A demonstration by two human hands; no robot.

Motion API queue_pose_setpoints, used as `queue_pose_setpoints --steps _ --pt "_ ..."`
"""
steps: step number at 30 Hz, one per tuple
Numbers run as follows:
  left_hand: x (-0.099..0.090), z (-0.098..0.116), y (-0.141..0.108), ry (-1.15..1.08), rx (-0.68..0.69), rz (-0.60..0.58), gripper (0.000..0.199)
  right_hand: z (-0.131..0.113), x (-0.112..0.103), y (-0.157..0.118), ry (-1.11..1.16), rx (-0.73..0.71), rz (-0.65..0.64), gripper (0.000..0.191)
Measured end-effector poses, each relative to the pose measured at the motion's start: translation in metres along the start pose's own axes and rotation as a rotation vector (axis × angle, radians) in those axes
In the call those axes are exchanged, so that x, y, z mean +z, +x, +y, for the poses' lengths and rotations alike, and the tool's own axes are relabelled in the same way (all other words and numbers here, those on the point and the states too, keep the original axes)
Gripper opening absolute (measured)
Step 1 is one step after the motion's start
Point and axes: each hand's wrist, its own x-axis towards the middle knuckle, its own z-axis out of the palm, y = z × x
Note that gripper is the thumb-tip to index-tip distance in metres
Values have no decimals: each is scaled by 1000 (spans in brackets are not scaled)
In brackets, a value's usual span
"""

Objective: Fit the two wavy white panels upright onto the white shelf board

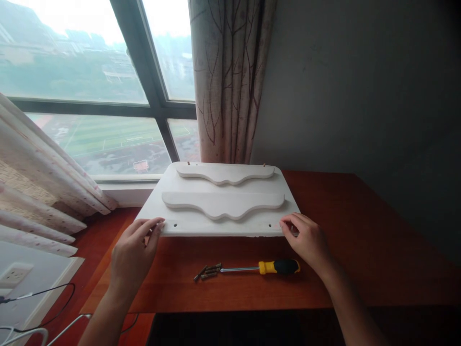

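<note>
A white board (pixel 221 229) lies on the reddish-brown table, with two wavy-edged white strips across it, a near strip (pixel 223 204) and a far strip (pixel 225 173). My left hand (pixel 133 250) pinches the board's near left corner, fingers closed. At the near right corner, my right hand (pixel 309 239) has thumb and fingers closed on the edge. Small dark holes show beside each hand, a left hole (pixel 175 225) and a right hole (pixel 270 225). In front of the board lie several metal fasteners (pixel 209 272) and a yellow-and-black screwdriver (pixel 268 267), its tip touching or very near them.
The wooden table (pixel 360 250) stretches right toward a grey wall (pixel 342 96). Behind the board hangs a patterned curtain (pixel 230 86), with a window (pixel 108 134) to its left. At lower left are a wall socket (pixel 16 276) and cables (pixel 66 288) beside the table.
</note>
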Motion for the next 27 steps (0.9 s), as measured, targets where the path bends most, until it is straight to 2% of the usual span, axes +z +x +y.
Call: queue_pose_setpoints --steps 6,13,21,27 --pt "1 14 -19 -7 56 8 25 9 -11 -20 0 58 18 19" --pt "0 26 -29 -32 124 10 21 8 -22 -45 22 103 53 16" --pt "-3 33 -37 0 140 17 20 12 -23 -52 6 120 62 16" --pt "-3 31 -41 10 138 11 20 10 -21 -56 -10 123 88 16"
